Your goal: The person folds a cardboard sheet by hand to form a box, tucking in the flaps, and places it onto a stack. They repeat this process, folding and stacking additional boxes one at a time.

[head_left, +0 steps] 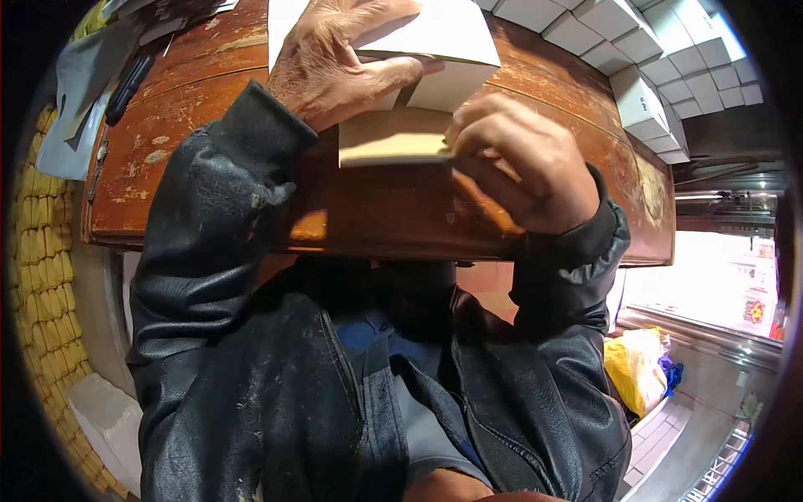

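Note:
A white cardboard box [435, 29], partly folded, lies on the wooden table with its flaps towards me. My left hand [347, 63] grips it from the left, with the fingers across the white top and the thumb along the edge of the opening. A long flap [389, 144] sticks out towards my body, its inner face lit yellowish. At that flap's right end is my right hand [527, 163], fingers bent and pinched together at its corner. Slight blur covers these fingers, and the thumb tip is partly hidden. The inside of the box cannot be seen.
Many small white boxes [644, 105] are stacked at the back right of the worn wooden table [184, 109]. A black-handled tool [130, 90] and papers [79, 109] lie at the left. Yellow bundles [42, 268] line the left side; a yellow bag [636, 368] sits low right.

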{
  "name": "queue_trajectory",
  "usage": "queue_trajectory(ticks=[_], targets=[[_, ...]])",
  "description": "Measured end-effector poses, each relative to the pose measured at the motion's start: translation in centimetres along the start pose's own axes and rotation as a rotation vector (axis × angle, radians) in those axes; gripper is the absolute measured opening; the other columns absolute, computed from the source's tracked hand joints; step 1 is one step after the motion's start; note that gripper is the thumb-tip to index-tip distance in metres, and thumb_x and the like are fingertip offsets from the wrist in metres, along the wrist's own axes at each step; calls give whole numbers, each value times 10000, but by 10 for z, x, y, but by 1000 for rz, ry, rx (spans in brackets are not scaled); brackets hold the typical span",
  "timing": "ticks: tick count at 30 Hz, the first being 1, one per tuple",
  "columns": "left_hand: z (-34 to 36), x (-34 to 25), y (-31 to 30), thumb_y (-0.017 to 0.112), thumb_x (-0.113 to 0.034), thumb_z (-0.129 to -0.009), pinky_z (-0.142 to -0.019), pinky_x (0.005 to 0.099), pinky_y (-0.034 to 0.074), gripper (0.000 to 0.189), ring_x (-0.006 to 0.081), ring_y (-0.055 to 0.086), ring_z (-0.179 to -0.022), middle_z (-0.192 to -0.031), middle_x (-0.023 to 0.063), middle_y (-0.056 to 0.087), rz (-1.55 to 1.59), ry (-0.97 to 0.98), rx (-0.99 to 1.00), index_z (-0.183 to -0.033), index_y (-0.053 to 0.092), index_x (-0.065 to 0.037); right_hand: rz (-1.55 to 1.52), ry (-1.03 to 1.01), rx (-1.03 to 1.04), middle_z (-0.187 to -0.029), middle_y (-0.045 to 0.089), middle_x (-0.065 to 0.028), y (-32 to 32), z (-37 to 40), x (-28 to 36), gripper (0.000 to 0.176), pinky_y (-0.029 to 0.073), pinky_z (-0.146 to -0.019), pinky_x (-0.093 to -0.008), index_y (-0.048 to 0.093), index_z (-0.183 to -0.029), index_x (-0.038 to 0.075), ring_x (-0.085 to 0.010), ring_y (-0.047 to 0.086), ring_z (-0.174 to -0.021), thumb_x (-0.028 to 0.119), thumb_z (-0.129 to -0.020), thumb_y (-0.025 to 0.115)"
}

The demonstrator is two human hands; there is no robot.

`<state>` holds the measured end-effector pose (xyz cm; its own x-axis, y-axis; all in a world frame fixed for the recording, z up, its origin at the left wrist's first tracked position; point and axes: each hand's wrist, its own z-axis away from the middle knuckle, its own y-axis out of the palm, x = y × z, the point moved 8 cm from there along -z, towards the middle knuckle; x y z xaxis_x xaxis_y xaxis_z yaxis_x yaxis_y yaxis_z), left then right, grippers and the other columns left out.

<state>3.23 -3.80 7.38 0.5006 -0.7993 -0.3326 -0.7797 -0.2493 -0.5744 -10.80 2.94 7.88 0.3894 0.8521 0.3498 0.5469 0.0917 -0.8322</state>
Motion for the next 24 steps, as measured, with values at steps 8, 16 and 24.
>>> queue_trajectory(ticks=[8, 16, 24], targets=[[7, 11, 8, 854, -211, -568, -972, 450, 436, 625, 389, 538, -1143, -1211, 257, 545, 75, 35, 30, -1113, 644, 13, 224, -60, -331, -984, 629, -100, -10, 1, -4, 365, 546, -714, -291, 624, -1059, 78, -215, 648, -846, 47, -731, 782], [4, 9, 8, 871, -265, -625, -974, 431, 439, 607, 374, 536, -1143, -1206, 246, 549, 89, -17, 36, -1115, 645, 14, 414, -206, -411, -1113, 599, -105, -8, 8, -12, 487, 543, -829, -307, 663, -1111, 124, -250, 608, -1007, 58, -656, 826], [5, 10, 12, 791, -234, -745, -1020, 414, 408, 487, 340, 494, -1190, -1242, 209, 543, 127, -8, 112, -1142, 634, 1, 428, -173, -401, -1113, 608, -119, -4, 6, -19, 444, 567, -830, -303, 668, -1120, 82, -236, 633, -1027, 37, -697, 797]])
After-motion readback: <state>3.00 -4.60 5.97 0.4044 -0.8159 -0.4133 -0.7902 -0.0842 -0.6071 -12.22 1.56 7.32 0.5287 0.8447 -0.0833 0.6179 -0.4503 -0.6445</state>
